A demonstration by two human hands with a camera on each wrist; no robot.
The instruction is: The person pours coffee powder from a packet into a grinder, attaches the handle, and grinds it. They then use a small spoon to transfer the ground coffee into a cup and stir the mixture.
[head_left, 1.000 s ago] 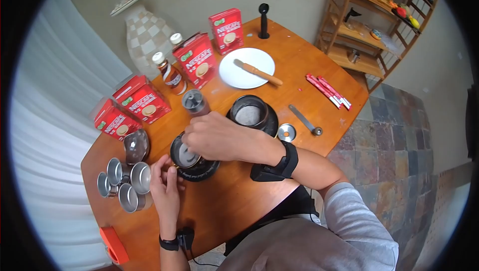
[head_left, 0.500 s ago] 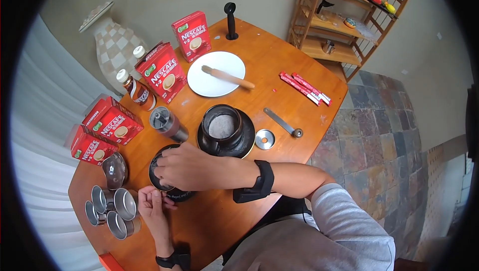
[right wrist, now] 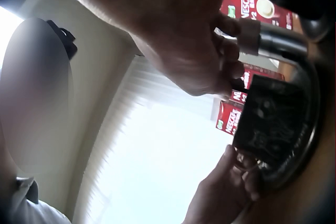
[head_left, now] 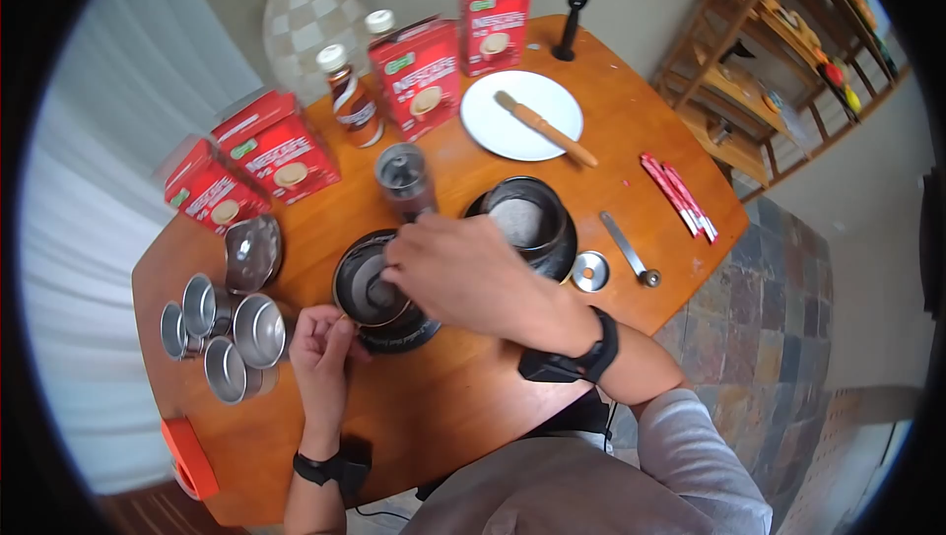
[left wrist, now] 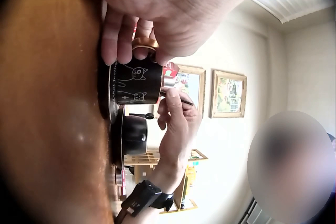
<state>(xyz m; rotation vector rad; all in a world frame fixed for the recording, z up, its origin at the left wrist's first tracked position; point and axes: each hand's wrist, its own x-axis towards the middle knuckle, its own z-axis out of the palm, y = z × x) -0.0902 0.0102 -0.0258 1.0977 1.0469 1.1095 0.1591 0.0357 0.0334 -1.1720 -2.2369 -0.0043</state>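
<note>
A black cup (left wrist: 139, 82) with white cat drawings stands on a black saucer (head_left: 422, 330). My left hand (head_left: 325, 340) pinches its gold handle (left wrist: 145, 43) from the left side. Over the rim, my right hand (head_left: 453, 269) pinches a thin dark stirrer, probably a spoon (left wrist: 186, 101), whose lower end dips into the cup. Greyish liquid shows inside. Right behind the cup stands a cylindrical coffee grinder (head_left: 404, 180), close to the right hand's knuckles. A second black cup (head_left: 537, 190) on its own saucer sits beyond the right hand, with a pale, greyish filling.
Red Nescafe boxes (head_left: 419, 82) and a brown bottle (head_left: 353, 106) line the back. A wooden-handled brush (head_left: 547, 129) lies on a white plate (head_left: 488, 131). Metal cups (head_left: 261, 330) cluster left; a metal disc (head_left: 590, 272), crank (head_left: 628, 249) and red sachets (head_left: 680, 197) lie right.
My right hand has moved within the cup toward its right side, uncovering more of the inside. The left hand stays at the handle. The head view has swung about.
</note>
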